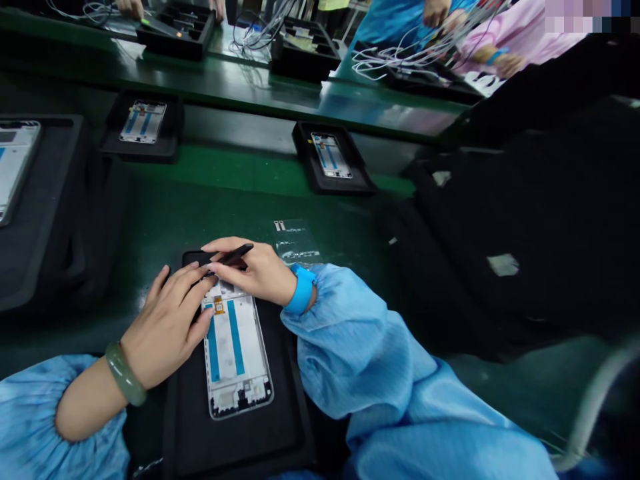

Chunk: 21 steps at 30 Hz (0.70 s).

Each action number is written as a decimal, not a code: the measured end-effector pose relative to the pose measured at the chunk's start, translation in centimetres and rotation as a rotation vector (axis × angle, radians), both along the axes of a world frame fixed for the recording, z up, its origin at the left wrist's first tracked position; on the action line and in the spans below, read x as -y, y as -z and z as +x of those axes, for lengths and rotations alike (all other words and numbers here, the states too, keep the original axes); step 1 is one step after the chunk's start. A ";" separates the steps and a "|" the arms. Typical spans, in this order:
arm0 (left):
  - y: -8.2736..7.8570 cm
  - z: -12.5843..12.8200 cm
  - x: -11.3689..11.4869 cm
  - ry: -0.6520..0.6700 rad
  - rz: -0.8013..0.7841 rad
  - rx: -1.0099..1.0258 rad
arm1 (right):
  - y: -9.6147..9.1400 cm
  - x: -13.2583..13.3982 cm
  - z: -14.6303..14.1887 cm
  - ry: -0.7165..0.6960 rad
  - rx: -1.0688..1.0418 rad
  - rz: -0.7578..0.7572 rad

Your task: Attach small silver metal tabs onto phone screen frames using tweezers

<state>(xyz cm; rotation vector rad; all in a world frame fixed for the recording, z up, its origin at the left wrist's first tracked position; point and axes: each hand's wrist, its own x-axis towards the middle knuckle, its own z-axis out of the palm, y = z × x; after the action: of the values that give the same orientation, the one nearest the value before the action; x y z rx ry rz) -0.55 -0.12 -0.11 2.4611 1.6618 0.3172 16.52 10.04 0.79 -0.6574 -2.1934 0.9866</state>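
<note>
A smartphone front frame (235,353) lies face down on a black mat (235,447), showing its white back plate with two blue strips and a small orange flex part near the top. My left hand (167,327) holds the frame's upper end, with the fingers across it and a green bangle (125,373) on the wrist. My right hand (253,273) pinches a slim black tool (235,255) just above the frame's top edge. The tool's tip is hidden behind my fingers. A blue wrist strap (303,290) circles my right wrist.
A clear sheet with small labels (296,241) lies beyond the mat. Several black trays hold similar frames (330,157) on the green bench. Black cloth (500,227) covers the right side. Across the bench, co-workers' hands (507,65) work among white cables (400,60).
</note>
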 end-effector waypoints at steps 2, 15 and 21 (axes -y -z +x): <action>0.0 0.0 0.0 -0.001 -0.001 0.003 | 0.0 -0.1 0.2 0.006 -0.016 -0.040; -0.2 0.0 0.0 0.000 0.021 0.007 | 0.1 0.1 0.2 0.094 -0.097 -0.049; -0.2 0.0 0.0 -0.004 0.016 0.011 | 0.2 0.2 0.4 0.043 -0.072 0.028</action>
<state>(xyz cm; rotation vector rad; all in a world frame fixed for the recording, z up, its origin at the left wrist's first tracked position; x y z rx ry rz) -0.55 -0.12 0.05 2.4630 1.6667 0.3454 16.94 9.81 0.58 -0.6438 -2.1184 0.9419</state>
